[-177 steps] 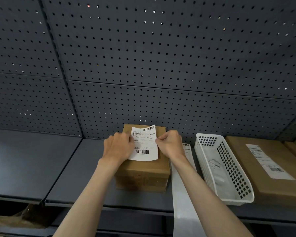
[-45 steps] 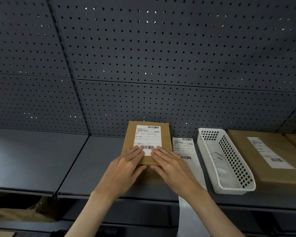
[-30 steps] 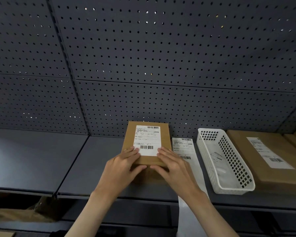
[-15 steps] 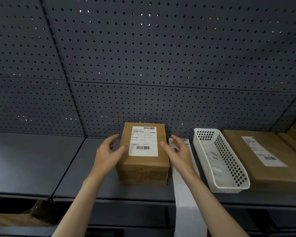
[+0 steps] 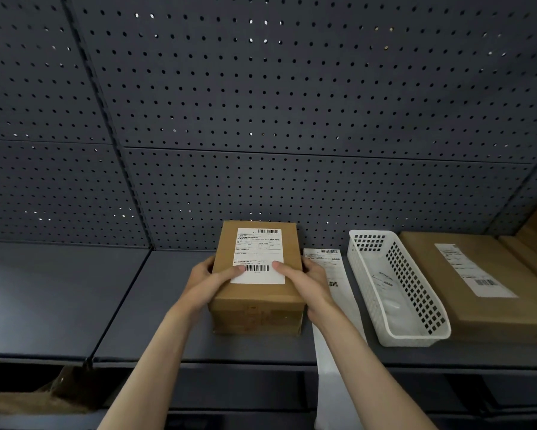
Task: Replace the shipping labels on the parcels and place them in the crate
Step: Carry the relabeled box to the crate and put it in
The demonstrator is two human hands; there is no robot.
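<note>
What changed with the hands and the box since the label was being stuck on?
The label now lies flat on the box. Both hands stopped smoothing it, opened to either side, then closed in: the left hand and right hand now grip the box's sides, thumbs on top. The box, label strip, white basket and flat parcel stayed put.

Grey shelf (image 5: 59, 293): parcel (image 5: 257, 301) between your hands, label strip (image 5: 333, 274) under your right wrist, white basket (image 5: 397, 287) and flat carton (image 5: 478, 283) beyond.

both hands (image 5: 209, 282) (image 5: 304, 282) clasped round parcel (image 5: 256, 294)
</note>
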